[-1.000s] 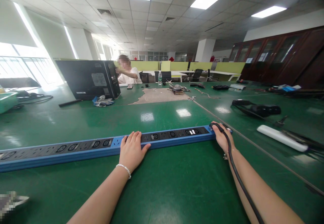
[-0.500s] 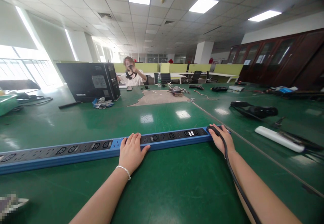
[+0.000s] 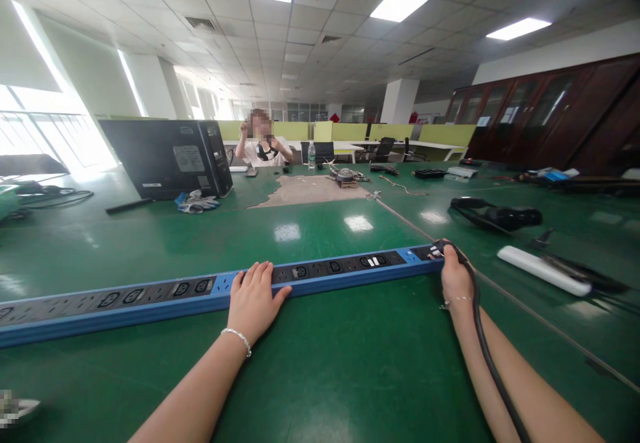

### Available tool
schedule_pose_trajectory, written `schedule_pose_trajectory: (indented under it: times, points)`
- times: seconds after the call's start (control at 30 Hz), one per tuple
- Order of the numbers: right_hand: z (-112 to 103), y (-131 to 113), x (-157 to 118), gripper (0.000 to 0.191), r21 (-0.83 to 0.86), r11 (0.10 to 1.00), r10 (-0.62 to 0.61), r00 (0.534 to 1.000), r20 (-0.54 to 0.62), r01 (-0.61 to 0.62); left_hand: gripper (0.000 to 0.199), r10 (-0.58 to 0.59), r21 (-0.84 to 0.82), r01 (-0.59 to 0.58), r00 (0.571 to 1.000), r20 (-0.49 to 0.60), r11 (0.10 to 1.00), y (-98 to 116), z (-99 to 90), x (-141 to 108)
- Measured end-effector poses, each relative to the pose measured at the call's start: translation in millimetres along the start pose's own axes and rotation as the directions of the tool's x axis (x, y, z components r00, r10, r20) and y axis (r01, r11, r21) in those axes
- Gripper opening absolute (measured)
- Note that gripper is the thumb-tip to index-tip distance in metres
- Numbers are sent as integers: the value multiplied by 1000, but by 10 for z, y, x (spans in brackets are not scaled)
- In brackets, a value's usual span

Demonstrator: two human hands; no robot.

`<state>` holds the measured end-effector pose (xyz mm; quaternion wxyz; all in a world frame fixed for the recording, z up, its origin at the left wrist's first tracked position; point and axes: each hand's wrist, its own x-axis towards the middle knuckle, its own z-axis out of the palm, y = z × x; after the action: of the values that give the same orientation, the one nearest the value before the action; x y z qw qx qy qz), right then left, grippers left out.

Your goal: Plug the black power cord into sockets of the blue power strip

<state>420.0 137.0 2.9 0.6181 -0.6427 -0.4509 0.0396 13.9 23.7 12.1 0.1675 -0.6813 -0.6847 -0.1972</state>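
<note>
1. Left hand, open with thumb spread, rests on the long blue power strip with black sockets, well short of the green surface's far edge.
2. Right hand, well apart, is curled around the thick black cable's end at the strip's right end.
3. Black computer case stands beyond.

Long blue power strip, black socket panels facing up, lying lengthwise across green tabletop
</note>
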Motion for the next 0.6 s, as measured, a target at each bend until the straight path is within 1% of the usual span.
schedule_pose_trajectory:
  times: [0.03, 0.1, 0.17, 0.23, 0.3, 0.43, 0.5, 0.6]
  points:
    - [2, 14, 2, 51, -9, 1000, -14, 1000, 18, 14, 56, 1, 3, -1, 1000, 0, 1000, 0, 0, 0]
    - [33, 30, -1, 50, -17, 996, -84, 993, 79, 86, 56, 3, 8, -3, 1000, -2, 1000, -2, 2, 0]
    - [81, 25, -7, 47, -53, 982, -171, 973, 155, 181, 57, 5, 9, -5, 1000, -6, 1000, -4, 3, 1]
    - [122, 3, -11, 45, -117, 961, -221, 951, 217, 250, 56, 5, 5, -5, 1000, -7, 1000, -6, 2, 1]
    - [144, -20, -16, 44, -184, 939, -235, 931, 278, 291, 56, 3, -2, -3, 1000, -4, 1000, -5, -1, 0]
    - [153, -27, -27, 43, -286, 892, -221, 890, 399, 350, 56, 3, -4, -3, 1000, -3, 1000, -2, -4, -2]
    - [156, -8, -29, 43, -314, 876, -216, 880, 423, 367, 56, 3, -3, -3, 1000, -4, 1000, -1, -3, -3]
    - [168, 19, -35, 44, -335, 857, -242, 879, 412, 393, 56, -2, -5, 2, 1000, 1, 1000, -2, 0, -1]
